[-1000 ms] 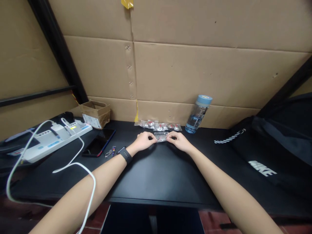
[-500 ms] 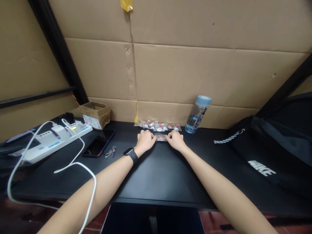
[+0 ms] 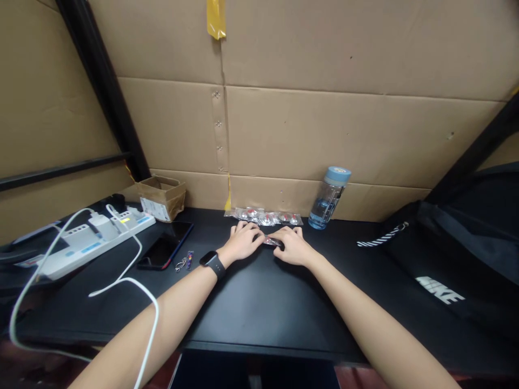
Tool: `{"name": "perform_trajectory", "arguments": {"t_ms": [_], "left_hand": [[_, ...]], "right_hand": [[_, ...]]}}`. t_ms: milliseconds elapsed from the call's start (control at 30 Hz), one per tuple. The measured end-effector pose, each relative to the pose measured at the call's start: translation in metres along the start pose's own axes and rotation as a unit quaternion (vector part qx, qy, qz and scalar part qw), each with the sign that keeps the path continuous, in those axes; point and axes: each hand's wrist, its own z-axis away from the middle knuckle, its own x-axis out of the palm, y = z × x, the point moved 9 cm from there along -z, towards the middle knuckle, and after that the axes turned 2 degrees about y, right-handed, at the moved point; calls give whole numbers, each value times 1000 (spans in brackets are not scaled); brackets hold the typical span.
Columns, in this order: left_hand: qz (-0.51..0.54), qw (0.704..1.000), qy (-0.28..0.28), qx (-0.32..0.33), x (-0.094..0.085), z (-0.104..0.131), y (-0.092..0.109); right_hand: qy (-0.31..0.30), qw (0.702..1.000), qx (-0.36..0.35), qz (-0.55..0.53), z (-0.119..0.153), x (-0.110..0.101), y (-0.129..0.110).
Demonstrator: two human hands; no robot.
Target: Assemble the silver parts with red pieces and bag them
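Note:
Between my hands is a small clear plastic packet with something red in it, partly hidden by my fingers. My left hand, with a black watch on its wrist, pinches the packet's left end. My right hand has its fingers curled over the right end. Just beyond them, a row of similar clear packets with silvery and red contents lies along the back of the black table.
A water bottle stands at the back right, near a black backpack. To the left are a phone, a keychain, an open cardboard box and a power strip. A white cable crosses my left forearm.
My hands have drawn closer together on the packet, and my right fingers now cover more of it. The packet has turned from flat to slightly tilted. The whole view has shifted slightly.

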Motion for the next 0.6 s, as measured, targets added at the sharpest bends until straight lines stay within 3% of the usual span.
{"name": "perform_trajectory", "arguments": {"t_ms": [167,367,600], "left_hand": [[-8,999,-18,43,-4,4,7],[-2,999,-6,40,-2,4,5],[121,992,-9,-28,2,-3,-8]], "right_hand": [[16,999,24,-32,-1,-2,3],[34,989,86,-114,-1,-4,13],[61,985,72,-144,3,-11,17]]}}
